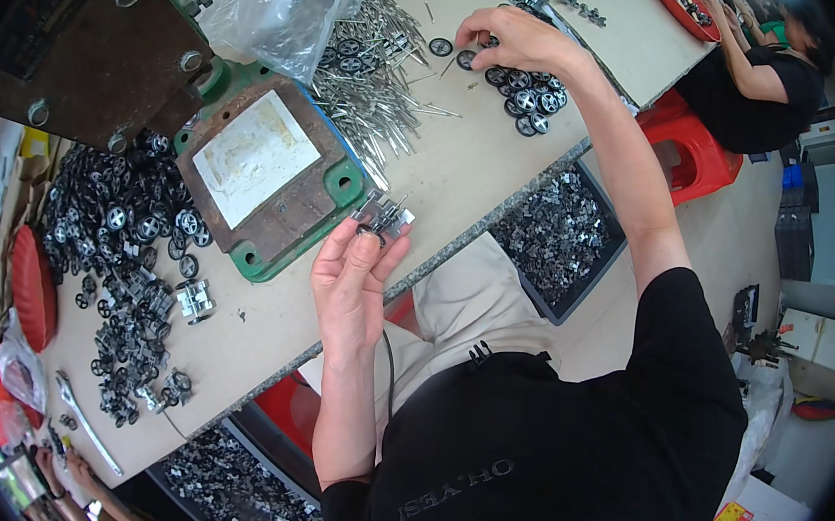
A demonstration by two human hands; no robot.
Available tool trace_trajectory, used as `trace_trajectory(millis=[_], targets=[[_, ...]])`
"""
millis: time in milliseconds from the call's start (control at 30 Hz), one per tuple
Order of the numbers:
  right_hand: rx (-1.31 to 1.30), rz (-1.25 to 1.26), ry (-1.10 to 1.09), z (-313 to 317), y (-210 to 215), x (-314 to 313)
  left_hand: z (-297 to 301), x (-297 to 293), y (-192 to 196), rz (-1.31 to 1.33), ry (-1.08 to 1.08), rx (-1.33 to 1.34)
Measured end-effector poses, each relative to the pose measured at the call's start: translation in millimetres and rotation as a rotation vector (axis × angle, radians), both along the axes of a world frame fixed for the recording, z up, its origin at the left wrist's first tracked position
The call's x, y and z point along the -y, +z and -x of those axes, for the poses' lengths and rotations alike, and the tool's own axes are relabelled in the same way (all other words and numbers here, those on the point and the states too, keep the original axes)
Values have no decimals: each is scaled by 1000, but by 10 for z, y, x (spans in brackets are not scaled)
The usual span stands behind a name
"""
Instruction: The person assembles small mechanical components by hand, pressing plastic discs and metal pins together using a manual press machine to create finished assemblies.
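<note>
Nearest the body, the left hand [352,285] pinches a small grey metal chassis piece [382,216] between thumb and fingertips, held up just over the near edge of the table [273,325]. The piece appears to carry a dark wheel on one side, though that is too small to tell for sure.

Just beyond it sits a green press base [274,179] with a worn pale plate on top. To its right lies a loose heap of thin metal axles [375,84], partly under a clear plastic bag [283,12].

Farther right, the right hand [517,40] reaches out over a small cluster of black wheels [526,99]. Its fingertips are curled down onto one wheel [466,57] lying apart from the cluster — a light pinch, as far as the view shows.

At far left a large pile of wheels and finished pieces [125,248] spreads beside a red tray [33,287].

The risks, as I judge them: the chassis piece is gripped only at the fingertips past the table edge, so a slip would drop it into the bin of parts [561,237] below. The outstretched forearm also passes close to the axles — a careless sweep could scatter them.
</note>
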State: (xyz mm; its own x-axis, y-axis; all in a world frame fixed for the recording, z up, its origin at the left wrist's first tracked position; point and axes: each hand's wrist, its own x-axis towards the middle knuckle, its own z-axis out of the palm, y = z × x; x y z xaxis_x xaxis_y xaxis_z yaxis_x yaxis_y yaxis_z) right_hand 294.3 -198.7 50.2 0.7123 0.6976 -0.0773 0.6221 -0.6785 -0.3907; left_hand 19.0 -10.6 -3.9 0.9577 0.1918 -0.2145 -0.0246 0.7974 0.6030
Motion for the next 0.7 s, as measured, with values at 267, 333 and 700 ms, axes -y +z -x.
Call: trace_trajectory(millis=[267, 333, 700], targets=[[48, 22, -58, 83, 9, -64, 12, 5, -6, -1, 4, 7], [58, 78, -53, 30, -126, -52, 18, 2, -27, -40, 0, 19], [-692, -639, 167, 937, 35, -174, 24, 23, -21, -21, 36, 9]])
